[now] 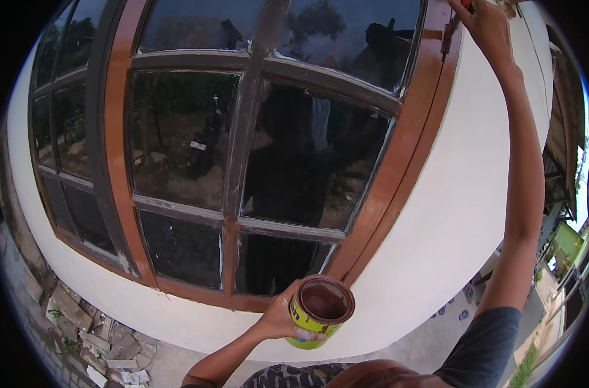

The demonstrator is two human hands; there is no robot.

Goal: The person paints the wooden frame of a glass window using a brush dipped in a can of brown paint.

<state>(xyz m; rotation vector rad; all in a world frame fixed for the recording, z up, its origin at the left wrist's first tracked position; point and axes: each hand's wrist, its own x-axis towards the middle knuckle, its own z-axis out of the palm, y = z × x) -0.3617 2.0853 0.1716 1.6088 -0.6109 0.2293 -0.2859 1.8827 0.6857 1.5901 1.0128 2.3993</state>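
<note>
My left hand is wrapped round an open paint tin, yellow-green outside and coated with reddish-brown paint inside. The tin is held below the window's lower right corner, its mouth facing up. Raised high at the upper right, my right hand closes on what looks like a paintbrush with a red part showing; most of it is hidden or cut off by the picture's edge. That hand is beside the upper right of the brown window frame. The window sash has dark grey bars, partly brown near the bottom.
A dark metal hinge sits on the frame near my right hand. White wall surrounds the window. Broken tiles and rubble lie on the ground at lower left. Several sandals are on the paving at right.
</note>
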